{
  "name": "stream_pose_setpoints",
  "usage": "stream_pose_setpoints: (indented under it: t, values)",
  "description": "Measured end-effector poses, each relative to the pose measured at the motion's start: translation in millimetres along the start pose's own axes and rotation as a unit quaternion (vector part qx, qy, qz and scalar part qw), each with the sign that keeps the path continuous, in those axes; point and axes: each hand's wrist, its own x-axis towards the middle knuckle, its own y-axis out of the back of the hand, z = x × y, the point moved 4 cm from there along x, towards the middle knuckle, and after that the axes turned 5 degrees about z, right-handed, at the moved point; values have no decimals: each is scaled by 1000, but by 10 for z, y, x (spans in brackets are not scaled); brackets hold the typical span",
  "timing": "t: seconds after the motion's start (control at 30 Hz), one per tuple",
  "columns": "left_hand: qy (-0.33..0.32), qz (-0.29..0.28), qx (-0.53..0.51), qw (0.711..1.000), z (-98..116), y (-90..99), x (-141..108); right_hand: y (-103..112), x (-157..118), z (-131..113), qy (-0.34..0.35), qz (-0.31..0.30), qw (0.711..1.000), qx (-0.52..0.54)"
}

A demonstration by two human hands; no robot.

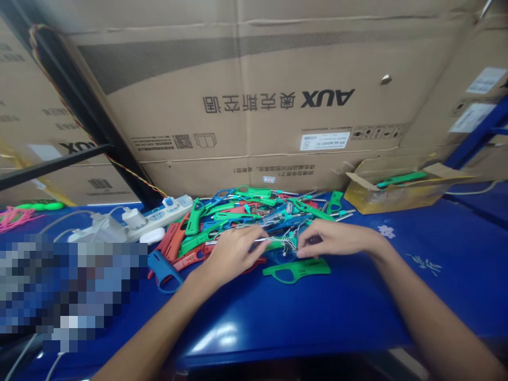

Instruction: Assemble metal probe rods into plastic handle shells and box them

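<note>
My left hand pinches a thin silvery rod between thumb and fingertips, over the front of a pile. My right hand faces it with curled fingers closed at a tangle of thin white wires; what lies between those fingertips is hidden. Under and behind both hands is a heap of long-nosed lighter parts: green handles, red handles and blue ones, mixed with metal tubes. In front of the hands, a green lighter handle half with a loop guard lies flat. Left of my left wrist rests a blue handle.
A small open carton with green handles stands at the right back. On the left are a power strip with plugs and cables, and pink strands. Large cardboard sheets wall off the back of the blue table.
</note>
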Motion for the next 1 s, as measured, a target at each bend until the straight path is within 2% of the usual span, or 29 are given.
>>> stream_pose_setpoints:
  t: [0.13, 0.3, 0.47, 0.73, 1.0]
  values:
    - [-11, -18, -13, 1000, 2, -19, -7, -43, 9, 19, -5, -39, 999, -7]
    - [-43, -77, -50, 995, 43, -42, -28, -86, -9, 33, -23, -84, 996, -14]
    - [-45, -83, -90, 991, 116, 34, -15, -77, -11, 50, -23, -62, 997, -24]
    - [-29, -85, -78, 993, 116, 95, -20, -31, -6, 26, -6, -8, 999, -49]
    - [-33, -77, -34, 996, 26, 36, -29, -32, -29, 32, -16, -22, 999, -26]
